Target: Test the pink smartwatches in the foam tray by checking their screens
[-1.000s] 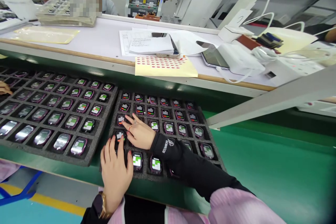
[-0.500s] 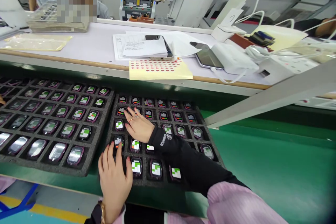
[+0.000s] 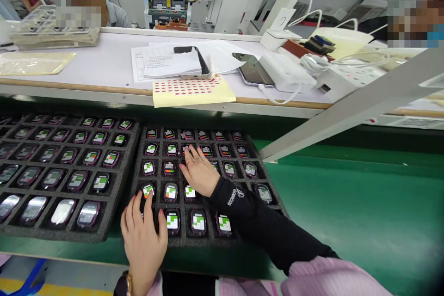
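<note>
- Hands lie flat and open, gripping nothing, on the foam tray [image 3: 137,180] at lower centre of frame.
- We see the left hand [image 3: 144,236] fingering a lit watch [image 3: 148,190].
- The right hand [image 3: 198,171] touches the mid-row watches [image 3: 169,167].

The left hand [image 3: 144,238] is lying flat on the near-left corner of a black foam tray [image 3: 208,240], its forefinger touching a lit smartwatch [image 3: 148,190]. The right hand [image 3: 197,171], in a black sleeve [image 3: 263,226], is pressing fingertips on watches farther back. A 2nd foam tray [image 3: 114,194] is sitting just left on the green conveyor belt [image 3: 347,212]. A yellow sticker sheet [image 3: 192,91] is overhanging the white bench [image 3: 111,62].
</note>
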Tool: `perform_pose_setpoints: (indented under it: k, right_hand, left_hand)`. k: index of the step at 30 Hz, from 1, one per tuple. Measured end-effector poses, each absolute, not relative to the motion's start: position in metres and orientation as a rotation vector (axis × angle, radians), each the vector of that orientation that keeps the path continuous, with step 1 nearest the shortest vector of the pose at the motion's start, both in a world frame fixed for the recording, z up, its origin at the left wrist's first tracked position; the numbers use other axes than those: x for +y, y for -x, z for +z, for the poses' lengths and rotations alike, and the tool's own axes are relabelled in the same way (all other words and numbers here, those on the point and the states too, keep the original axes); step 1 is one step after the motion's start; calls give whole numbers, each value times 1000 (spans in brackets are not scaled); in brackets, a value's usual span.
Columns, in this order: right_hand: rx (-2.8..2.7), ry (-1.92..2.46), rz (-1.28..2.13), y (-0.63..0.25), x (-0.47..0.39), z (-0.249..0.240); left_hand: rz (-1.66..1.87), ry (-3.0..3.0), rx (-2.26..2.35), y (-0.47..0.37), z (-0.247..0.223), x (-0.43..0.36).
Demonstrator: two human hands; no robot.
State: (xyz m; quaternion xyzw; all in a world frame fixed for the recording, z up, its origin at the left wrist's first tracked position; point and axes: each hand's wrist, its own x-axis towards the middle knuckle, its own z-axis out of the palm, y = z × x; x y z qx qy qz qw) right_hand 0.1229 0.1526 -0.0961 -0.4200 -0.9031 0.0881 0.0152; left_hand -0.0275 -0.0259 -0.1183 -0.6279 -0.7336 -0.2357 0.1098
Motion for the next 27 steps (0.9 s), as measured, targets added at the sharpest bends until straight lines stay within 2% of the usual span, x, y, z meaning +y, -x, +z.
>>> perform_pose_setpoints:
  k: [8, 14, 17, 21, 27]
  right_hand:
    - [-2810, 1231, 303, -145, 147, -94]
    - [-2858, 818, 400, -136, 127, -88]
    - [-2926, 757, 414, -128, 120, -89]
    - [-2949, 826, 387, -135, 121, -88]
    - [-2791, 1250, 270, -182, 145, -91]
  left_hand:
    - [-699, 1855, -2188, 29, -119, -26]
    - [-687, 1846, -2194, 27, -116, -26]
    - [-705, 1858, -2233, 27, -112, -24]
    - [-837, 1887, -2220, 29, -108, -17]
    - [-802, 1835, -2163, 26, -111, -13]
